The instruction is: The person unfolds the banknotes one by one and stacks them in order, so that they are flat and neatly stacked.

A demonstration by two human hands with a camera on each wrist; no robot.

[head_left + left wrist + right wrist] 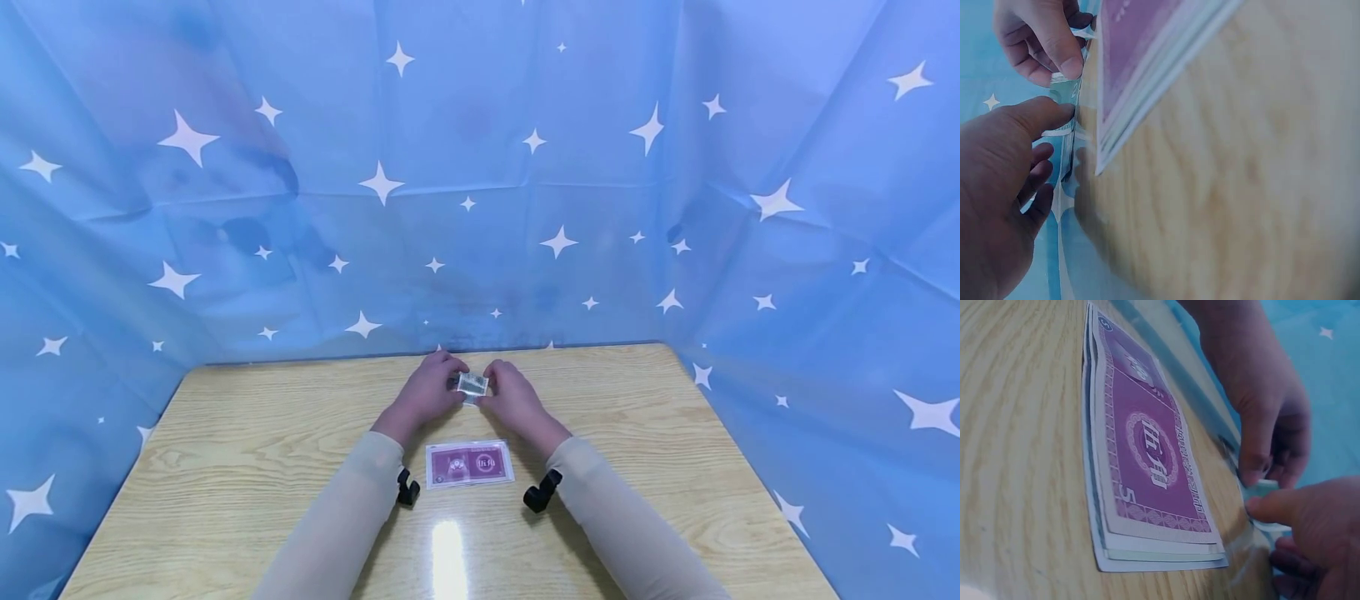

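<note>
Near the far edge of the table, my left hand (431, 387) and my right hand (513, 400) face each other. Between them they pinch a small greenish piece of printed paper, apparently a banknote (472, 384). In the left wrist view the thumbs of both hands press on the greenish banknote (1063, 92), seen almost edge-on. A flat stack of purple banknotes (469, 463) lies on the table nearer the body, between the forearms, touched by neither hand. The right wrist view shows the stack's top purple note (1147, 450) and several paper layers under it.
The wood-grain table (262, 467) reaches a blue star-patterned curtain (465, 250) at the back and sides. A black wrist mount (407, 488) sits on the left forearm, and another black mount (542, 492) on the right. A bright reflection shines on the tabletop in front.
</note>
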